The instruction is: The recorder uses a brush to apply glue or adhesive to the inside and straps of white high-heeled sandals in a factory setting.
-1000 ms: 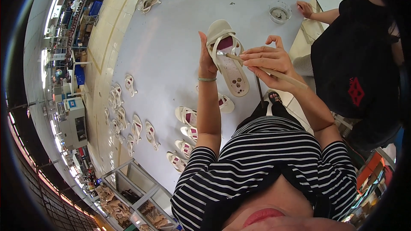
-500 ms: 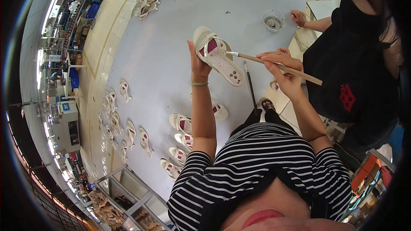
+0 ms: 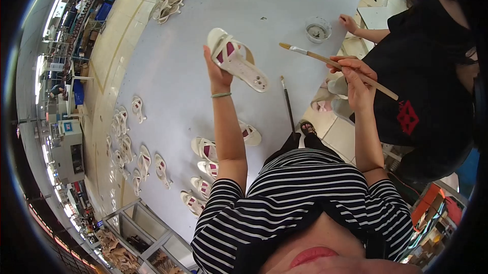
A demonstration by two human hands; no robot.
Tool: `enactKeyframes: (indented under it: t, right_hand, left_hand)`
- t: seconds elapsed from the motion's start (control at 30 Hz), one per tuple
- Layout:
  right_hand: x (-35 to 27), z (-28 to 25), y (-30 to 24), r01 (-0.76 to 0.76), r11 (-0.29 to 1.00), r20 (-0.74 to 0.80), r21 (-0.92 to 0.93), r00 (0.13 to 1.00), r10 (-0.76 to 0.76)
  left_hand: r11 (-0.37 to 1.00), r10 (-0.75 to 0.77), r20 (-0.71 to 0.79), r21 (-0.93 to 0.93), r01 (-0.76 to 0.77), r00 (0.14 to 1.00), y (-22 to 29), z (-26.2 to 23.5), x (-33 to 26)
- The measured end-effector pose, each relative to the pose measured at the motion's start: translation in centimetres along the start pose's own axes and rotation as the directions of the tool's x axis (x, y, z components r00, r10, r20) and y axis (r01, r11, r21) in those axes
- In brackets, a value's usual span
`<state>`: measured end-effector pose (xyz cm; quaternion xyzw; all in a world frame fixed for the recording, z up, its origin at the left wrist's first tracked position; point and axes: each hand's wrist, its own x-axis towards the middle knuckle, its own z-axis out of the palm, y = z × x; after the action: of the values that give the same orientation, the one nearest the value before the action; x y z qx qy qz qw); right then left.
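Observation:
My left hand (image 3: pixel 219 73) is closed round a white strappy sandal (image 3: pixel 239 66) with a purple patch on its insole, held up over the grey table. Several dark dots mark the sandal's heel end. In my right hand (image 3: pixel 360 81) is a wooden-handled paintbrush (image 3: pixel 316 56), its pale bristles pointing left toward the sandal but apart from it. A dark-handled brush (image 3: pixel 287 102) lies at the table's near edge, between my two arms. Beyond my right hand stands a round clear bowl (image 3: pixel 318 31) with greyish contents.
Several similar sandals (image 3: pixel 193 203) lie beside my left forearm, others (image 3: pixel 144 161) along the table's left side, and a cluster (image 3: pixel 169 4) at the far left. On the right a person in black (image 3: pixel 422 70) rests a hand (image 3: pixel 348 23) by the table edge. A metal rack (image 3: pixel 145 228) stands lower left.
The brush has come off the sandal as my right hand drew back to the right. My left hand with the sandal has shifted left and slightly up in view.

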<state>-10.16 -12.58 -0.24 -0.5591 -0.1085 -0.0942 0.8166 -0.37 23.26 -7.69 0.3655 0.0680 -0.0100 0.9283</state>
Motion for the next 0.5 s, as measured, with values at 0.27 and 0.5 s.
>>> enactKeyframes:
  t: [0.27, 0.5]
  right_hand:
    - [5.2, -4.2, 6.3, -0.077, 0.932, -0.213, -0.353, 0.977, 0.0]
    - [12.8, -10.3, 18.6, 0.103, 0.453, -0.013, -0.886, 0.969, -0.246]
  left_hand:
    - [0.895, -0.313, -0.349, -0.42, 0.151, 0.883, -4.1, -9.1, -2.4]
    - [0.761, -0.464, -0.397, -0.636, 0.128, 0.792, -7.3, -7.2, -4.8]
